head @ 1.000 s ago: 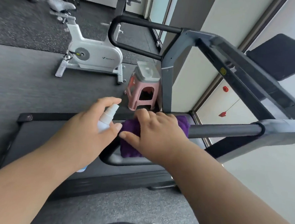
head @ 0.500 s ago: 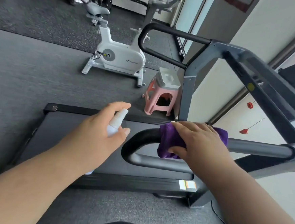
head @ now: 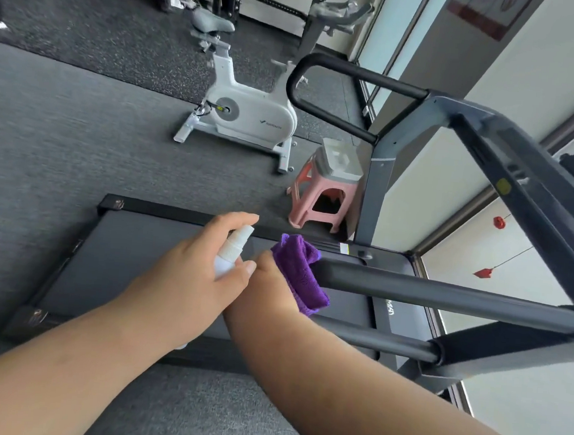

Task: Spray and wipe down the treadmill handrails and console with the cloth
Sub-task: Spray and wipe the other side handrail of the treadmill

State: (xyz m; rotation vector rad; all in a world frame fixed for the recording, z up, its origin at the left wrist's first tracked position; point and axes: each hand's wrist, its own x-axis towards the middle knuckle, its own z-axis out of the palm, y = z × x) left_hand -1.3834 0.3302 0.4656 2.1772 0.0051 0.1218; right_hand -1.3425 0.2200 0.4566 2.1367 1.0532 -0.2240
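My left hand [head: 188,278] grips a small white spray bottle [head: 232,250], index finger over its nozzle. Just to its right, my right hand [head: 266,284] holds a folded purple cloth [head: 300,273] wrapped over the curved end of the near black handrail [head: 444,293]. The hand's fingers are hidden under the cloth and behind my left hand. The far handrail [head: 345,71] loops up at the back. The treadmill's grey console frame [head: 509,166] runs along the right, and the belt deck [head: 131,256] lies below my hands.
A pink plastic stool [head: 322,192] stands beside the treadmill's far upright. A white exercise bike [head: 249,111] sits on the dark floor behind it. A wall and window frame close off the right side. Open grey floor [head: 44,146] lies to the left.
My right hand has slid the cloth left along the near handrail to its curved end, close against my left hand. The view has shifted left and down.
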